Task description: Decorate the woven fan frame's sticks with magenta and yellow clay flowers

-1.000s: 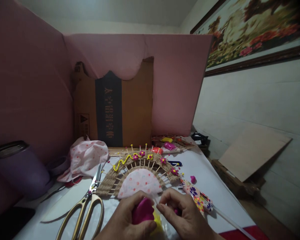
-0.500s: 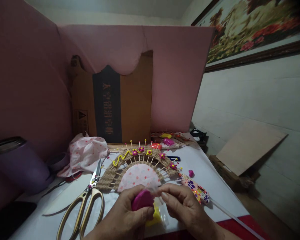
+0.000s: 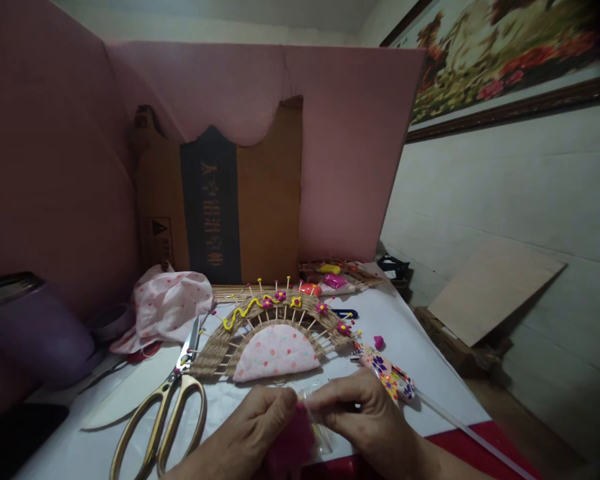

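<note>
My left hand (image 3: 257, 423) is closed around a soft magenta clay lump (image 3: 296, 437), which is dark and partly blurred below the fingers. Pinching a clear plastic bag (image 3: 322, 433) beside the lump is my right hand (image 3: 365, 413); yellow shows faintly near the fingertips. Just beyond both hands lies a woven fan-shaped piece (image 3: 215, 348) of twine and sticks. It has a dotted pink fabric half-circle (image 3: 277, 353), magenta and yellow clay flowers (image 3: 322, 308), and a wavy yellow clay strip (image 3: 237, 313).
Large gold-handled scissors (image 3: 155, 420) lie on the left. A floral-wrapped glue gun (image 3: 387, 377) with a clear glue stick and a magenta clay bit (image 3: 379, 342) lie right. Crumpled dotted cloth (image 3: 173, 297), a purple container (image 3: 35, 333) and cardboard (image 3: 270, 207) stand behind.
The magenta clay has dropped lower between my hands, and my left fingers have turned over it. My right hand has come closer to the left, at the plastic bag. The view shifted slightly.
</note>
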